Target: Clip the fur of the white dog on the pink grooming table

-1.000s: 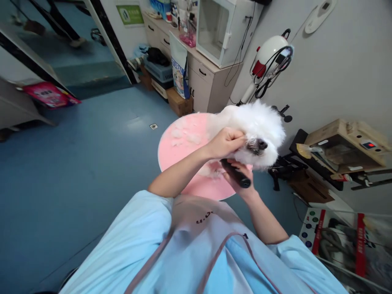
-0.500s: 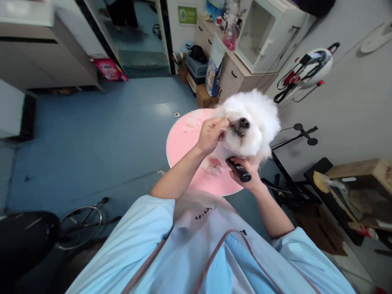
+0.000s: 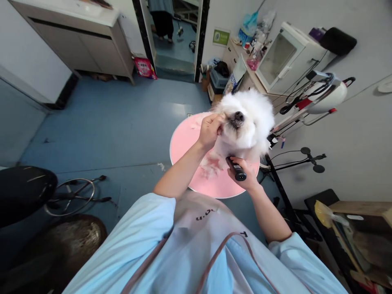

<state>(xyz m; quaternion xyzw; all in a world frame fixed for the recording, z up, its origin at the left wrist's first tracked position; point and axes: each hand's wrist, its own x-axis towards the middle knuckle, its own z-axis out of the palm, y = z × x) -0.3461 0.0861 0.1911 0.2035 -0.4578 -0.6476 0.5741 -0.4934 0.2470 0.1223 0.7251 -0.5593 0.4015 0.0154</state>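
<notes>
A fluffy white dog (image 3: 255, 110) is on a round pink table (image 3: 183, 143), its muzzle tilted up toward me. My left hand (image 3: 210, 130) is closed on the fur at the side of the dog's muzzle, at the left of its mouth. Wrapped in my right hand (image 3: 247, 173) is a black hair clipper (image 3: 237, 169), held below the dog's chin near its chest. The clipper's head is hard to make out against the fur. Loose tufts of white fur (image 3: 211, 165) lie on the tabletop in front of the dog.
A wall-mounted dryer (image 3: 329, 96) and a black-armed stand (image 3: 312, 159) are to the right. Behind the dog stands a white glass-fronted cabinet (image 3: 281, 61). A black stool (image 3: 27, 192) is at the left. Another person (image 3: 162, 22) stands beyond the doorway.
The view has shifted, so the room appears moved to the right. Both hands keep their hold on the muzzle fur and the clipper, and the dog's head has barely moved.
</notes>
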